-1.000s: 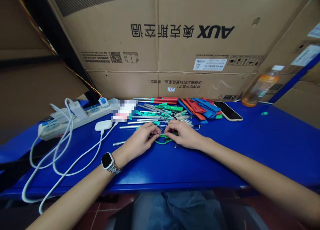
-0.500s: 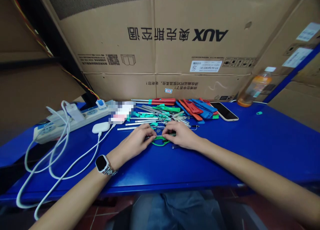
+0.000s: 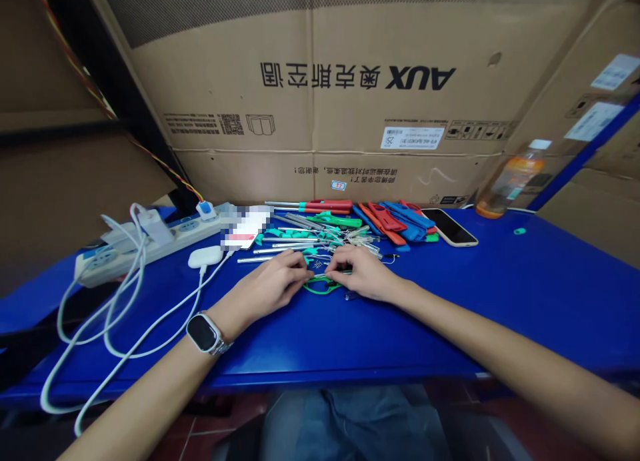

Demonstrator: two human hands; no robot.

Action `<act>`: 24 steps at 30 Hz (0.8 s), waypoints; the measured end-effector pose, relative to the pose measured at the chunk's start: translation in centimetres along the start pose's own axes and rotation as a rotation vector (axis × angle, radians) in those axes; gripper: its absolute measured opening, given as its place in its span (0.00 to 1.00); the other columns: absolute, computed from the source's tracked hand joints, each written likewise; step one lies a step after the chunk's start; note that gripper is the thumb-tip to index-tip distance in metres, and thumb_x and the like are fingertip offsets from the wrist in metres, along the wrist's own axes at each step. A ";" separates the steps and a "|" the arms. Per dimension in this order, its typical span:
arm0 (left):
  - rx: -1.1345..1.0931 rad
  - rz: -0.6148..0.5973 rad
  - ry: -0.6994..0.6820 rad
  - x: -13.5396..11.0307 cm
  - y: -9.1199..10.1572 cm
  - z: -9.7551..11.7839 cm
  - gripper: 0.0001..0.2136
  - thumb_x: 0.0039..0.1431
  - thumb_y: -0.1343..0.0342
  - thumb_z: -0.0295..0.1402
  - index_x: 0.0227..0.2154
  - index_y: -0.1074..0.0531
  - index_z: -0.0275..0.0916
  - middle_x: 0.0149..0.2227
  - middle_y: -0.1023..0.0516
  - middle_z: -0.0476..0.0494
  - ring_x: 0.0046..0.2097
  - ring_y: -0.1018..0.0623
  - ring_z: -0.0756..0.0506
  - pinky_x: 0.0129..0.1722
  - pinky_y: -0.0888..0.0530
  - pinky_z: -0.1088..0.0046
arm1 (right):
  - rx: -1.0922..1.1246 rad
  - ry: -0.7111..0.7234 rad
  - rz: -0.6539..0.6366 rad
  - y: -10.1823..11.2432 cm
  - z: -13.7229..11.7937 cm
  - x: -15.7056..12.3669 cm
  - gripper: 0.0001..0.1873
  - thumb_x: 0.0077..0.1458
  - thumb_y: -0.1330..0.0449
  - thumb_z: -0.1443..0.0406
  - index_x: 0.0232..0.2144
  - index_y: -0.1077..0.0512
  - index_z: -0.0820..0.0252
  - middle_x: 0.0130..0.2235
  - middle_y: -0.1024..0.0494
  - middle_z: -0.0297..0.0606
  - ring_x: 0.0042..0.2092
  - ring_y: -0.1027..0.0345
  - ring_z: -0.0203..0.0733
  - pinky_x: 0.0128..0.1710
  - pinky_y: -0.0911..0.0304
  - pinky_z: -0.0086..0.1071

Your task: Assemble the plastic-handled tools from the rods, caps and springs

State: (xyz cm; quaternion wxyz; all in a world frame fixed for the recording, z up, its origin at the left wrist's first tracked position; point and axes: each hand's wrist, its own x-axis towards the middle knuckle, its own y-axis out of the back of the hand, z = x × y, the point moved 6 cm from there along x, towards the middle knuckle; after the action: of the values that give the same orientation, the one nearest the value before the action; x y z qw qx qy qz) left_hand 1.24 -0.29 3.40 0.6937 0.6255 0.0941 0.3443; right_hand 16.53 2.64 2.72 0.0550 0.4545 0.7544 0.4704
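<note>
My left hand [image 3: 273, 284] and my right hand [image 3: 361, 272] rest on the blue table [image 3: 500, 294], fingertips pinched together over a small green plastic piece [image 3: 321, 286] with a thin metal part between them. Both hands are closed on it. A smartwatch [image 3: 203, 332] sits on my left wrist. Just behind the hands lies a pile of metal rods with green handles [image 3: 300, 237], and red and blue plastic handles [image 3: 395, 219].
A black phone [image 3: 450, 226] lies right of the pile, an orange bottle [image 3: 510, 177] beyond it. At the left are a white power strip [image 3: 150, 237], white cables [image 3: 125, 301] and a white charger puck [image 3: 206, 256]. A large cardboard box [image 3: 320, 94] stands behind the table.
Both hands stay pinched on the green piece with only slight finger shifts. The view moved a little.
</note>
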 end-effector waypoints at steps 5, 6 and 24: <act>-0.090 0.050 0.074 0.2 0.2 -0.1 0.09 0.68 0.52 0.28 0.38 0.26 0.37 0.38 0.28 0.43 0.41 0.27 0.45 0.43 0.29 0.68 | 0.012 -0.021 -0.012 -0.1 0.1 0.0 0.05 0.53 0.37 0.72 0.27 0.23 0.60 0.29 0.23 0.34 0.35 0.32 0.38 0.38 0.41 0.30; -0.103 0.055 0.097 0.2 0.2 -0.2 0.08 0.68 0.52 0.28 0.38 0.27 0.37 0.37 0.28 0.43 0.41 0.27 0.45 0.43 0.29 0.68 | 0.014 -0.025 -0.014 -0.1 0.1 0.0 0.05 0.53 0.37 0.72 0.28 0.23 0.61 0.29 0.23 0.34 0.35 0.32 0.37 0.38 0.41 0.30; 0.057 0.002 0.005 -0.1 0.3 0.4 0.11 0.66 0.51 0.26 0.35 0.23 0.37 0.36 0.28 0.43 0.36 0.27 0.47 0.36 0.31 0.72 | 0.026 0.013 -0.005 0.1 0.2 -0.1 0.04 0.54 0.36 0.71 0.29 0.22 0.60 0.30 0.22 0.35 0.35 0.31 0.38 0.39 0.39 0.30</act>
State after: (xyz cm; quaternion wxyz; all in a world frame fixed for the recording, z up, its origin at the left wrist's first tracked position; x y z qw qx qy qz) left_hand 1.30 -0.68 3.73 0.6750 0.6444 0.1049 0.3437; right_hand 16.74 2.74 2.64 0.0457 0.4502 0.7619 0.4634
